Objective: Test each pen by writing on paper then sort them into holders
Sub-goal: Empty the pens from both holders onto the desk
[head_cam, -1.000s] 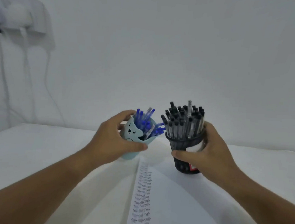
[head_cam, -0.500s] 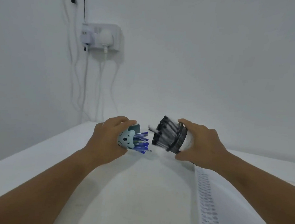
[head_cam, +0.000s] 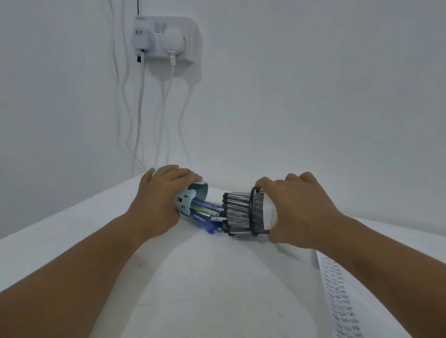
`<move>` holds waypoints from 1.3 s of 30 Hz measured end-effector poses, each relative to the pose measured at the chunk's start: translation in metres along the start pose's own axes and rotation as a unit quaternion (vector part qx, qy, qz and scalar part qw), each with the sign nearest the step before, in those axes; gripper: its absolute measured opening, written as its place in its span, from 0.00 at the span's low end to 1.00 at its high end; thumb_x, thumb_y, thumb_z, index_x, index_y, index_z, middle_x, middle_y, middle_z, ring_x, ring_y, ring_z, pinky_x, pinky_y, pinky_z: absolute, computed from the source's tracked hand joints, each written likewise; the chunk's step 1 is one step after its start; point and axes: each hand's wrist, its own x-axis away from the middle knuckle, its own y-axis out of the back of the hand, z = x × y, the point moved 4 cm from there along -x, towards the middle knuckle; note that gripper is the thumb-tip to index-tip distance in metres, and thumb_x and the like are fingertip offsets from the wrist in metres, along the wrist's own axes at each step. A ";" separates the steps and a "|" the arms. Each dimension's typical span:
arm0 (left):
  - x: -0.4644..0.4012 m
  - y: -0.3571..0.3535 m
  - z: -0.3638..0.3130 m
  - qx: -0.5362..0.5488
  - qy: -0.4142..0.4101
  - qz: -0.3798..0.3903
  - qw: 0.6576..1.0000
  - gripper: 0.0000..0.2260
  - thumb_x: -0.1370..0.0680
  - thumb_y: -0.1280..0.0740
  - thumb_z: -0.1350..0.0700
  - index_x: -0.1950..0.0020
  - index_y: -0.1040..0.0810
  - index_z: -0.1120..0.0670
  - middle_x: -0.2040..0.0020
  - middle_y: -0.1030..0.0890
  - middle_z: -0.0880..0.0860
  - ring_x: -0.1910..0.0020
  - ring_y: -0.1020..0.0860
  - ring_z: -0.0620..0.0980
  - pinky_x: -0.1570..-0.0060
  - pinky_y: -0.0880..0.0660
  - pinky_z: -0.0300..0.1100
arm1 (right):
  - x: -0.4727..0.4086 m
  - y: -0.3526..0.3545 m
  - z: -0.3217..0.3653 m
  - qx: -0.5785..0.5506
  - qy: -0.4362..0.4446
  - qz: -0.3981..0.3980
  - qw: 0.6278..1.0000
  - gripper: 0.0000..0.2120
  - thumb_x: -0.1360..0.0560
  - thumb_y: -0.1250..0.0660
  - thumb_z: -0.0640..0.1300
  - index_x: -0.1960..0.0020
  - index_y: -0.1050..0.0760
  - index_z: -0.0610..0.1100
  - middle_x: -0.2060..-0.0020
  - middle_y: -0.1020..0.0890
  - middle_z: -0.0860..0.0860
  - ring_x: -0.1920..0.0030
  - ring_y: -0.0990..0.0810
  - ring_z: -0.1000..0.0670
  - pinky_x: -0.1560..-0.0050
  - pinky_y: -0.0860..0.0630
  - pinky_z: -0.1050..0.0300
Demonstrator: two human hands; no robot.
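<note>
Left hand (head_cam: 161,198) grips tipped bear cup (head_cam: 187,200) | right hand (head_cam: 298,209) grips tipped mesh holder (head_cam: 257,211)

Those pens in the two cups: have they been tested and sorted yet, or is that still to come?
Nothing looks sorted now. The left hand grips the teal bear cup and the right hand the black mesh holder, both tipped sideways, blue pens and black pens spilling together. The paper already bears scribbles. Testing and sorting remain.
</note>
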 end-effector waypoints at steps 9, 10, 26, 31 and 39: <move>0.005 0.008 0.014 -0.007 0.065 0.030 0.997 0.36 0.37 0.25 0.68 0.32 0.25 0.46 0.37 0.25 0.45 0.32 0.30 0.51 0.26 0.45 0.65 | 0.015 0.005 -0.005 0.019 0.005 0.034 0.999 0.34 0.38 0.27 0.61 0.37 0.38 0.55 0.53 0.22 0.56 0.50 0.28 0.50 0.44 0.36 0.53; 0.006 0.010 0.014 -0.008 0.073 0.036 0.997 0.35 0.36 0.26 0.69 0.32 0.25 0.46 0.36 0.25 0.44 0.31 0.31 0.51 0.25 0.47 0.65 | 0.019 0.006 -0.004 0.018 0.003 0.048 0.999 0.35 0.37 0.27 0.63 0.36 0.38 0.56 0.52 0.22 0.56 0.49 0.28 0.50 0.44 0.36 0.53; 0.013 0.043 0.009 -0.086 0.190 -0.006 0.978 0.32 0.34 0.26 0.66 0.32 0.24 0.49 0.36 0.23 0.48 0.28 0.33 0.55 0.25 0.56 0.64 | 0.032 0.038 -0.005 0.130 0.042 0.100 0.986 0.29 0.36 0.28 0.55 0.37 0.30 0.56 0.52 0.24 0.56 0.51 0.27 0.51 0.51 0.45 0.52; 0.012 0.054 0.008 -0.084 0.214 -0.040 0.972 0.33 0.35 0.26 0.67 0.31 0.25 0.50 0.35 0.23 0.50 0.29 0.33 0.56 0.26 0.53 0.64 | 0.043 0.031 -0.016 0.081 0.005 0.136 0.987 0.33 0.36 0.28 0.66 0.35 0.32 0.56 0.51 0.24 0.56 0.48 0.27 0.51 0.48 0.43 0.51; 0.010 0.071 0.005 -0.073 0.221 -0.078 0.969 0.33 0.36 0.28 0.70 0.32 0.24 0.51 0.37 0.23 0.50 0.30 0.33 0.57 0.27 0.53 0.64 | 0.065 0.026 -0.021 0.041 -0.007 0.107 0.993 0.37 0.36 0.29 0.69 0.32 0.34 0.56 0.51 0.25 0.58 0.48 0.29 0.53 0.49 0.46 0.54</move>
